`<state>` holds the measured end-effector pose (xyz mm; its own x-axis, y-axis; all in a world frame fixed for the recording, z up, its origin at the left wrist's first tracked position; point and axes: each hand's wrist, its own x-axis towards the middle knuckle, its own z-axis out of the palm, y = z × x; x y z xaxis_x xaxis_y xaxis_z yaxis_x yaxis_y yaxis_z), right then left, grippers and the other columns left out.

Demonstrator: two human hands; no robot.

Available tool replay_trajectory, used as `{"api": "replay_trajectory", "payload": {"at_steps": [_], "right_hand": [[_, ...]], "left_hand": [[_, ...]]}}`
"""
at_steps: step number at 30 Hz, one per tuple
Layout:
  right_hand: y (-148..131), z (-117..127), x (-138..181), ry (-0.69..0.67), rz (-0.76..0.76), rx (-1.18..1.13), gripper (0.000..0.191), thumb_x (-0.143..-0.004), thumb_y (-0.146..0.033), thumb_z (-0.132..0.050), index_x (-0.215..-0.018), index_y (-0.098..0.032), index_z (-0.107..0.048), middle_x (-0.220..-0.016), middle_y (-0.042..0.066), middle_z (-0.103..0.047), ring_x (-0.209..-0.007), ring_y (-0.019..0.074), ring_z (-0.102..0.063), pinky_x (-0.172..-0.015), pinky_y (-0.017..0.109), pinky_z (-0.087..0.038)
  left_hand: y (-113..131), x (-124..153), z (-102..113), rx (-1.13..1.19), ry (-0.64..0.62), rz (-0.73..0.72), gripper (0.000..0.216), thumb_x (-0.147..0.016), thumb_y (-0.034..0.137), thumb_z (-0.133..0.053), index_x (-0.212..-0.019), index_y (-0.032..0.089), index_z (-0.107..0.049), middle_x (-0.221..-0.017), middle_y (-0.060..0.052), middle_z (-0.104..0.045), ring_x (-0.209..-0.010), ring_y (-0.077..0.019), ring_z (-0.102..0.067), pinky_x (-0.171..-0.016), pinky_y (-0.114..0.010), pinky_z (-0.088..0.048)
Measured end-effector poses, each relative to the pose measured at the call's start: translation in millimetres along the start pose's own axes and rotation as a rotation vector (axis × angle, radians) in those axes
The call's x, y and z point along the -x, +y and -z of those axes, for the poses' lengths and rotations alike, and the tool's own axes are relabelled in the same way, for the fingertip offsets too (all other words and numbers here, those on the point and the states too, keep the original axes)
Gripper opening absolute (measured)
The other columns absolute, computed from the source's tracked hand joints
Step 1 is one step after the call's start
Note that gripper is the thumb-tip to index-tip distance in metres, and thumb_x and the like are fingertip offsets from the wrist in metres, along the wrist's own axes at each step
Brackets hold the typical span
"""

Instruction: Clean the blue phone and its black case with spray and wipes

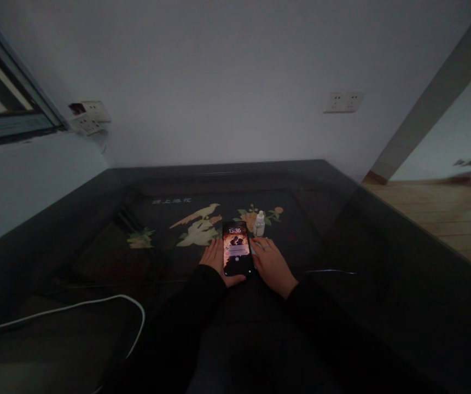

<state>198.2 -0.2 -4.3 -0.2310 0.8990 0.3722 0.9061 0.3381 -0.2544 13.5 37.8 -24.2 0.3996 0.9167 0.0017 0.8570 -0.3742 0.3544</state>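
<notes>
A smartphone (236,262) with a lit lock screen lies face up on the dark glossy table (202,183). My left hand (215,260) rests along the phone's left edge, fingers stretched forward and thumb across by its lower edge. On the other side, my right hand (271,265) lies flat with fingers extended, close to the phone's right edge. A sliver of something whitish shows beside those fingers; its kind is unclear. Just beyond my right fingertips stands a small white dropper-like bottle (259,224), upright.
Bird and flower pictures (197,231) decorate the tabletop under the phone and bottle. A white cable (75,304) curves across the lower left. Wall sockets (344,102) sit above the table's far side, with more sockets (89,117) near the window.
</notes>
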Motion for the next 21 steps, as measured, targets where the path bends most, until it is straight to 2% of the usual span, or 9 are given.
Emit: {"api": "replay_trajectory", "payload": {"at_steps": [5, 9, 14, 21], "right_hand": [[0, 0, 0, 0.003, 0.003, -0.006, 0.041, -0.08, -0.012, -0.041, -0.12, -0.011, -0.047, -0.113, 0.013, -0.053, -0.105, 0.0232, -0.043, -0.092, 0.038, -0.038], [0, 1, 0, 0.004, 0.004, -0.006, 0.041, -0.079, -0.011, -0.041, -0.12, -0.01, -0.048, -0.113, 0.013, -0.053, -0.105, 0.0233, -0.043, -0.093, 0.038, -0.037], [-1, 1, -1, 0.006, -0.001, 0.001, 0.039, -0.08, -0.012, -0.041, -0.118, -0.011, -0.049, -0.113, 0.012, -0.053, -0.104, 0.0235, -0.042, -0.092, 0.038, -0.037], [-1, 1, -1, -0.005, -0.004, 0.012, 0.04, -0.08, -0.012, -0.042, -0.118, -0.011, -0.049, -0.113, 0.011, -0.053, -0.103, 0.0234, -0.042, -0.093, 0.038, -0.036]], "left_hand": [[-1, 2, -1, 0.021, 0.055, -0.032, 0.111, -0.049, 0.059, -0.062, -0.132, 0.0, -0.019, -0.138, -0.026, -0.022, -0.13, -0.0353, -0.016, -0.105, -0.05, -0.017], [2, 3, 1, 0.012, 0.045, -0.011, 0.113, -0.048, 0.06, -0.062, -0.132, -0.002, -0.02, -0.138, -0.025, -0.022, -0.13, -0.0345, -0.016, -0.106, -0.048, -0.017], [7, 5, 4, 0.027, 0.107, -0.012, 0.11, -0.048, 0.057, -0.064, -0.132, -0.001, -0.023, -0.137, -0.024, -0.027, -0.129, -0.0335, -0.02, -0.105, -0.047, -0.02], [10, 7, 8, 0.062, 0.09, 0.002, 0.11, -0.047, 0.055, -0.066, -0.13, -0.002, -0.025, -0.136, -0.025, -0.028, -0.128, -0.0346, -0.021, -0.105, -0.047, -0.02]]}}
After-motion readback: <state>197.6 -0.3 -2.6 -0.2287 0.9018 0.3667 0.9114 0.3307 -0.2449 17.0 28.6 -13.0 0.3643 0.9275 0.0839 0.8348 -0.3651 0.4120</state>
